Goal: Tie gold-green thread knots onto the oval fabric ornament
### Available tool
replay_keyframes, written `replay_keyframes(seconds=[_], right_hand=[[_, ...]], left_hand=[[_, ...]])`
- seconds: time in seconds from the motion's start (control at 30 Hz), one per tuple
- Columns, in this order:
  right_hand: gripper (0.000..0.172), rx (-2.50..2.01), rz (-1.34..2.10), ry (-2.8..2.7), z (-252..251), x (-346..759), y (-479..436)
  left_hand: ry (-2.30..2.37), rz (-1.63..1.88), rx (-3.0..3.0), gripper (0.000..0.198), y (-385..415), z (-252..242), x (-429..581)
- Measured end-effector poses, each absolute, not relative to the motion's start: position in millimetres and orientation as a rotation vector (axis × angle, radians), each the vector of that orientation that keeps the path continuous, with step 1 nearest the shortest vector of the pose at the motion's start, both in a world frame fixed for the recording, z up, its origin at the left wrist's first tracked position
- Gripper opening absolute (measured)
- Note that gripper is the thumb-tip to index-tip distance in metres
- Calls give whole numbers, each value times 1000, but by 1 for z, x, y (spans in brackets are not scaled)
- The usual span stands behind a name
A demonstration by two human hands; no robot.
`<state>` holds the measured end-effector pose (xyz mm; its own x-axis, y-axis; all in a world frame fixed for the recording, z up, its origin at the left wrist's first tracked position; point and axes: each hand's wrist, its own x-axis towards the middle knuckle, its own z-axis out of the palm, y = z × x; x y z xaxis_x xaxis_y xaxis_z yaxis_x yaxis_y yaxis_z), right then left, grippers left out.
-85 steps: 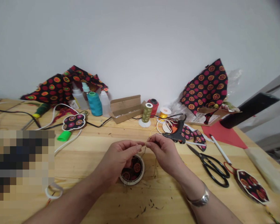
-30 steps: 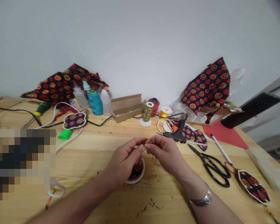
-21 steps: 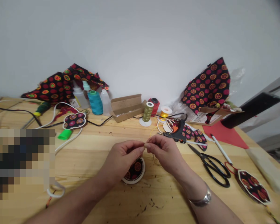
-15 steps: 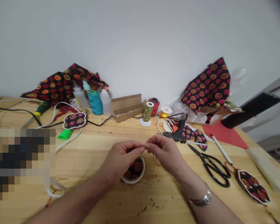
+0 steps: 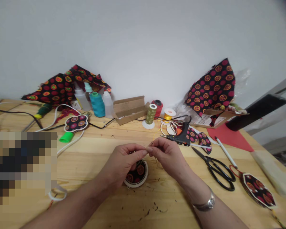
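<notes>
My left hand [image 5: 125, 159] and my right hand [image 5: 168, 156] meet fingertip to fingertip above the wooden table [image 5: 105, 203], both pinched on a thin yellow thread [image 5: 149, 148]. Strands of it hang down between the hands. Under my left hand lies a round white-rimmed disc [image 5: 136, 173] covered in black fabric with red circles. A silver watch is on my right wrist.
Black scissors [image 5: 216, 170] and a white pen [image 5: 225, 152] lie to the right, near a fabric octagon piece [image 5: 258, 190]. A black glue gun [image 5: 181, 135], thread spools [image 5: 150, 115], a teal spool [image 5: 97, 105], bottles, a cardboard box [image 5: 128, 109] and patterned fabric [image 5: 212, 87] line the back. Cables lie at left.
My hands have stayed pinched together on the thread, shifting only slightly above the disc. Nothing else on the table has moved.
</notes>
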<state>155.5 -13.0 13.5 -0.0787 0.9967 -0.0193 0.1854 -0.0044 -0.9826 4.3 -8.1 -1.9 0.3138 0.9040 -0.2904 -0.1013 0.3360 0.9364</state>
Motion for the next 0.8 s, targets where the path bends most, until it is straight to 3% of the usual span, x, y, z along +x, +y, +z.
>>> replay_keyframes(seconds=[0.23,0.37,0.8], right_hand=[[7,-1310,1111,-1490,13,156,-15],[17,-1307,981,-1673,13,161,-15],[20,-1388,189,-1980,12,162,-23]], left_hand=[[1054,875,973,18,-8,-1,5],[1059,904,978,19,-8,-2,4],[1110,965,974,20,-5,-1,4]])
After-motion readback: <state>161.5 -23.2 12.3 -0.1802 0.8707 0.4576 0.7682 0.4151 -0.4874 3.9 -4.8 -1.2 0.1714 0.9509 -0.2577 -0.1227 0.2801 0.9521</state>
